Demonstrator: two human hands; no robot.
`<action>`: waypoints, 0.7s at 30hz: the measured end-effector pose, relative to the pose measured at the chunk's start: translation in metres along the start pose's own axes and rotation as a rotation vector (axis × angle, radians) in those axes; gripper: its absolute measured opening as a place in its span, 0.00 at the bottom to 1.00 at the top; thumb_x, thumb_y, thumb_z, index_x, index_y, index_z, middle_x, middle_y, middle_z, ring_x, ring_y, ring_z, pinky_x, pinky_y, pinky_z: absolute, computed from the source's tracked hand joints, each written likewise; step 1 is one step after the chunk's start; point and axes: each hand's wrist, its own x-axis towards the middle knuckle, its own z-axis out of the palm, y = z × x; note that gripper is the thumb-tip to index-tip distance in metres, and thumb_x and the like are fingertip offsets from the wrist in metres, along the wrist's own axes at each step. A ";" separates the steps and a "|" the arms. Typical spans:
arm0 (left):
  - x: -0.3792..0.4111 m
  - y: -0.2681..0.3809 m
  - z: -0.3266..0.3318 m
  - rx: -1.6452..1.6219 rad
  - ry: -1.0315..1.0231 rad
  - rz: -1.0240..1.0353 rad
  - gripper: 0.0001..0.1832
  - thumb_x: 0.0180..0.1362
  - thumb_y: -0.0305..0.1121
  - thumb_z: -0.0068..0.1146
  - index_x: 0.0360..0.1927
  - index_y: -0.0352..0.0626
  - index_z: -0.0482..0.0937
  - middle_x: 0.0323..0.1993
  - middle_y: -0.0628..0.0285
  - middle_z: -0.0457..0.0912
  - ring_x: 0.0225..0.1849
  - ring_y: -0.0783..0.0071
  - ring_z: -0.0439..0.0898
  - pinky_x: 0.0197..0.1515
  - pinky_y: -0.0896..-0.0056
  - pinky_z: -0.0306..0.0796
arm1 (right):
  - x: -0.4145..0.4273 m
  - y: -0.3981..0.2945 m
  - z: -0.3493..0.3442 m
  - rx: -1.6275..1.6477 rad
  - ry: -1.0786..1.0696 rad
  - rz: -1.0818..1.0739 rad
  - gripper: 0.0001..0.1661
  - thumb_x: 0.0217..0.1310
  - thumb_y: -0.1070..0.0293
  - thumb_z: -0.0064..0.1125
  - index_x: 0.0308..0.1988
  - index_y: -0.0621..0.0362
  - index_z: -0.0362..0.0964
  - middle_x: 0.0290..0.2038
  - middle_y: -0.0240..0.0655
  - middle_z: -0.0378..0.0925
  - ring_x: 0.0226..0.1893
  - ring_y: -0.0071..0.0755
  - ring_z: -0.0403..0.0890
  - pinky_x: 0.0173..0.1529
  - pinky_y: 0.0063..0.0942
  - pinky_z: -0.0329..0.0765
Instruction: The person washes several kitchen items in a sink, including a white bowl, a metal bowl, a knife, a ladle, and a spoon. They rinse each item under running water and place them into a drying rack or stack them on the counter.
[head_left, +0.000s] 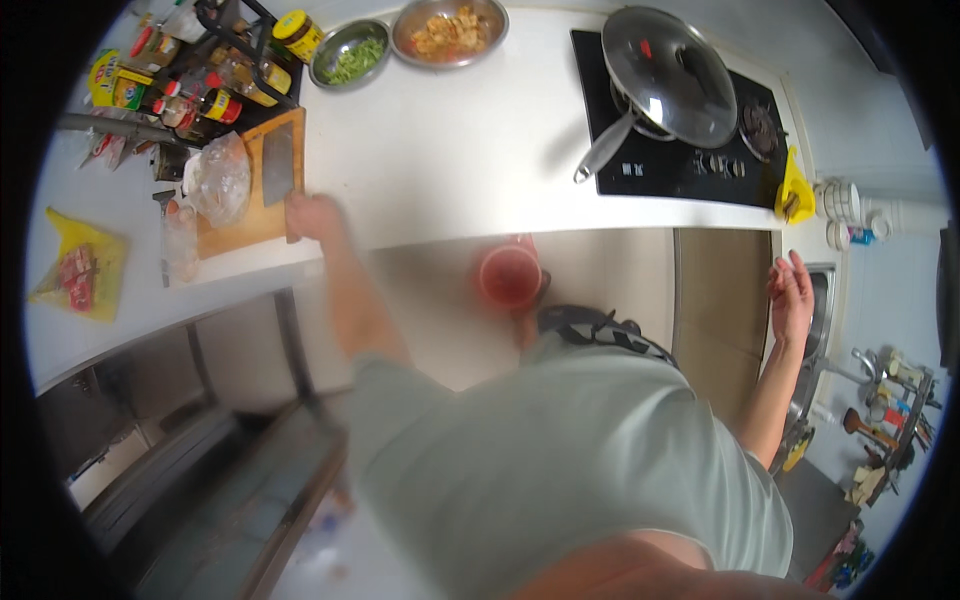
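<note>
At the left, my left hand (315, 216) is closed around the handle of a cleaver. The cleaver's broad blade (278, 161) lies flat along the right side of a wooden cutting board (221, 238). A clear plastic bag (221, 180) rests on the board just left of the blade; its contents are hard to make out. Over on the right, my right hand (793, 300) hangs in the air near the sink (823, 281), palm visible and fingers loosely spread, holding nothing.
Lidded pan (667, 79) on the black hob (611, 161), handle toward me. Bowls of chopped greens (356, 61) and browned food pieces (450, 34) stand at the back. Condiment rack (262, 64) at far left. Below the counter edge is a red bin (510, 277).
</note>
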 end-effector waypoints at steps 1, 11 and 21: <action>-0.021 0.017 -0.003 -0.094 -0.011 0.016 0.19 0.55 0.33 0.56 0.47 0.32 0.77 0.44 0.46 0.78 0.50 0.45 0.76 0.54 0.46 0.69 | -0.003 -0.001 -0.013 0.007 0.023 -0.025 0.27 0.68 0.70 0.57 0.64 0.61 0.63 0.48 0.36 0.80 0.43 0.25 0.80 0.46 0.21 0.77; -0.182 0.140 -0.064 -0.485 -0.179 0.237 0.27 0.57 0.36 0.57 0.57 0.32 0.74 0.62 0.37 0.69 0.65 0.41 0.65 0.67 0.46 0.59 | -0.034 0.012 -0.163 0.231 0.495 -0.230 0.29 0.63 0.73 0.62 0.61 0.64 0.66 0.49 0.39 0.78 0.45 0.29 0.79 0.47 0.27 0.75; -0.333 0.299 -0.143 -0.558 -0.618 0.816 0.21 0.60 0.37 0.56 0.53 0.33 0.78 0.59 0.40 0.74 0.63 0.45 0.70 0.66 0.51 0.63 | -0.113 0.108 -0.357 0.631 0.868 -0.366 0.24 0.63 0.78 0.58 0.58 0.69 0.65 0.43 0.43 0.81 0.37 0.30 0.82 0.36 0.24 0.79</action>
